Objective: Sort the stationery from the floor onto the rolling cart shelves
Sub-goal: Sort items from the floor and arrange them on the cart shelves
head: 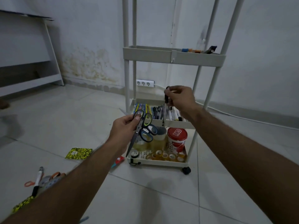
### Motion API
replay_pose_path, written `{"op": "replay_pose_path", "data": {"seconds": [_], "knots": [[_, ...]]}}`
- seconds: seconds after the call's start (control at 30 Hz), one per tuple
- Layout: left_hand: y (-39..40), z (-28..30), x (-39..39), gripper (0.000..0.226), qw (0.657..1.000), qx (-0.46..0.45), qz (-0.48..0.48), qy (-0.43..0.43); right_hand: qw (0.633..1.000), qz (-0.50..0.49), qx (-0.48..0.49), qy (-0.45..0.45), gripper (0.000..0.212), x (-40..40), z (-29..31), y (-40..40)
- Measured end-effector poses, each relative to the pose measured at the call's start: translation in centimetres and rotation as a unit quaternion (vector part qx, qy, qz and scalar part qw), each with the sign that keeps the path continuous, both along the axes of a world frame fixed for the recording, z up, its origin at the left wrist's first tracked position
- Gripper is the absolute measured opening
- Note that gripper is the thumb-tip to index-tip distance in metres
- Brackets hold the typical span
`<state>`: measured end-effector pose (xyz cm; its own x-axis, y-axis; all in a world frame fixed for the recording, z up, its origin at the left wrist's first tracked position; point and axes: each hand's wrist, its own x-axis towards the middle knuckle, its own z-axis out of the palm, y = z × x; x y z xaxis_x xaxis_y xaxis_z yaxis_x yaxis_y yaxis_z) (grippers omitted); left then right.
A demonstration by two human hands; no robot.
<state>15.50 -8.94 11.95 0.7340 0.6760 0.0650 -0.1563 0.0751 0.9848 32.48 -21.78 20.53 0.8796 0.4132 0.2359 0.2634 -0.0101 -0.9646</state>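
In the left hand (125,126), two scissors are held together: a green pair (143,118) pinched at its handle loops between thumb and fingers, blades pointing down, and a blue pair (148,133) hanging just below the fingers. Both hang in front of the cart (174,56), over its bottom shelf, probably awaiting a free slot. To the right and higher, the right hand (179,97) pinches a dark pen (166,96) upright directly above the middle shelf, where pens (159,113) and markers (175,115) already lie; the vertical hold suits lowering it among them. Below that hand sit tape rolls (163,156) and a red tub (177,139). Down-left of the left arm, a marker (38,178), orange scissors (30,183) and a yellow notebook (79,153) remain on the floor (161,199).
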Motion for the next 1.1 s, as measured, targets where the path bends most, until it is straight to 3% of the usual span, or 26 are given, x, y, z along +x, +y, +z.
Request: {"op": "replay_pose_path", "data": {"seconds": [0.23,0.4,0.47,0.53,0.67,0.83,0.93,1.03,1.1], "knots": [[0.6,-0.4,0.4,0.016,1.000,-0.017,-0.014,-0.020,0.987,-0.064,-0.123,-0.083,0.018,5.9,-0.1,5.2],[0.6,-1.1,0.7,0.017,0.999,-0.023,-0.029,-0.024,0.915,-0.067,-0.372,-0.141,0.044,8.7,-3.1,5.7],[0.5,-1.3,0.7,0.019,0.999,-0.024,-0.038,-0.020,0.899,-0.060,-0.402,-0.162,0.049,8.4,-4.0,5.1],[0.4,-1.4,0.8,0.019,0.999,-0.019,-0.042,-0.017,0.907,-0.069,-0.379,-0.169,0.045,7.9,-4.3,4.3],[-0.3,-0.6,0.5,0.020,0.999,-0.014,-0.050,-0.017,0.937,-0.089,-0.273,-0.202,0.018,5.0,-2.9,2.3],[-1.5,1.6,0.1,0.018,0.998,-0.015,-0.062,-0.031,0.961,0.074,-0.206,-0.170,0.024,-3.1,-0.9,-1.8],[-2.3,3.5,-0.3,0.020,0.997,-0.009,-0.063,-0.044,0.961,0.164,-0.192,-0.112,0.025,-6.7,0.1,-4.3],[-2.8,5.5,-0.7,0.018,0.997,-0.003,-0.049,-0.053,0.962,0.220,-0.163,-0.019,0.014,-8.4,0.8,-6.2],[-3.2,6.9,-1.0,0.018,0.997,0.009,-0.047,-0.056,0.961,0.243,-0.122,0.046,0.024,-9.0,1.2,-7.0]]}}
